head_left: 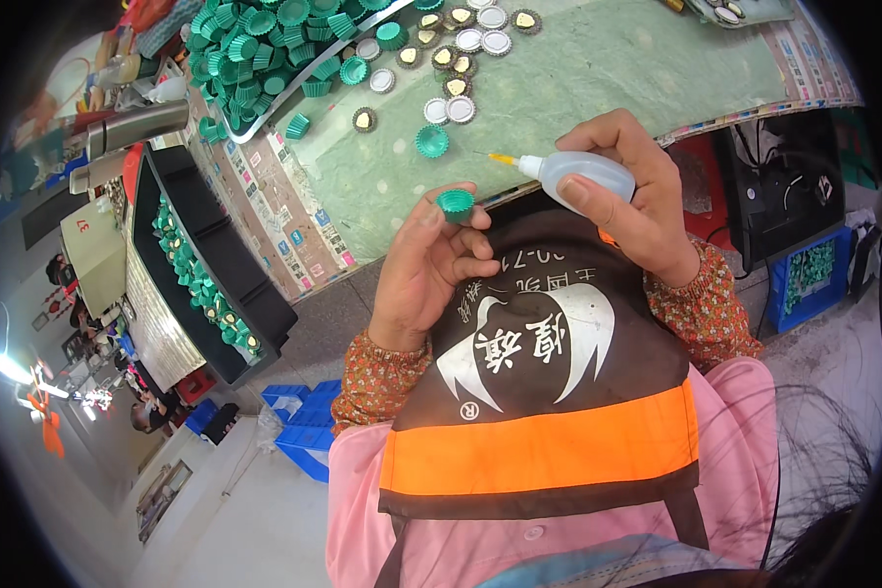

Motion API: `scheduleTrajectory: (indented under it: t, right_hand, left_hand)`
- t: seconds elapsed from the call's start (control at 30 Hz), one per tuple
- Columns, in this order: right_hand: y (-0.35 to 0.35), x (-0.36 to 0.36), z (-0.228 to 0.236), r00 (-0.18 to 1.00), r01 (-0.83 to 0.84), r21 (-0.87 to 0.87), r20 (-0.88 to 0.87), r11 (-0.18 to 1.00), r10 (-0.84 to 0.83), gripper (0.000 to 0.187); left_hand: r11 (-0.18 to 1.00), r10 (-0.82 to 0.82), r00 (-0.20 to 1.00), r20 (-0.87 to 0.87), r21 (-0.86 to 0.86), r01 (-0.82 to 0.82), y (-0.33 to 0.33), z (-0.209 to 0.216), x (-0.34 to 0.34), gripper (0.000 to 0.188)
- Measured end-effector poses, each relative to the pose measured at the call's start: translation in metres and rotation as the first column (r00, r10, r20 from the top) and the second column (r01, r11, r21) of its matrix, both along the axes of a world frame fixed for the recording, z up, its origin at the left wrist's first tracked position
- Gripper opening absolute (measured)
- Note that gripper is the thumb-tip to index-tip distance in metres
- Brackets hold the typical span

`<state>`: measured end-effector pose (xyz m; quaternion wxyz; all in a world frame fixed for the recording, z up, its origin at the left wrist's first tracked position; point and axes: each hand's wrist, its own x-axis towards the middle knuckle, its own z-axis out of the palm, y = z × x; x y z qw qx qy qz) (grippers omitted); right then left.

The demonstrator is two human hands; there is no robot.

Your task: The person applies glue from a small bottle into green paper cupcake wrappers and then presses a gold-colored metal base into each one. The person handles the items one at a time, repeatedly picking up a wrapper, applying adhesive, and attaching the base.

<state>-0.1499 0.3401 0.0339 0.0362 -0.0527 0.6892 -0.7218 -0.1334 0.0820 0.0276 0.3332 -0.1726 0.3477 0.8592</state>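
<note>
Between the fingertips of my left hand [419, 257] is a small green fluted cup [456, 205], its open side facing up. My right hand [649, 201] grips a translucent white squeeze bottle [590, 179], laid sideways with its yellow needle tip [503, 159] pointing left. The tip is above and to the right of the held cup, apart from it. Just beyond, another green fluted cup [431, 141] rests on the light green table cover [568, 88]. Farther off lie several round silver caps [497, 42] and dark-rimmed discs with pale centres [365, 120].
A heap of green fluted cups [255, 49] fills a white-rimmed tray at the far left. Left of the table stands a black bin [216, 245] with green pieces in it. Under the table at right is a blue crate [811, 279]; more blue crates [309, 421] sit on the floor.
</note>
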Motion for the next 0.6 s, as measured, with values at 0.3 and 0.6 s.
scheduleTrajectory:
  t: [0.3,0.6]
  right_hand:
    - [0.006,-0.008,-0.006,0.996,0.080,-0.021,0.035,0.997,-0.079,0.029]
    - [0.019,-0.037,-0.021,0.974,0.218,0.061,-0.071,0.974,-0.214,0.028]
  left_hand:
    - [0.847,-0.091,0.960,-0.266,-0.527,-0.066,0.006,0.014,-0.005,0.038]
    - [0.807,-0.101,0.903,-0.417,-0.565,-0.170,0.006,0.011,-0.009,0.040]
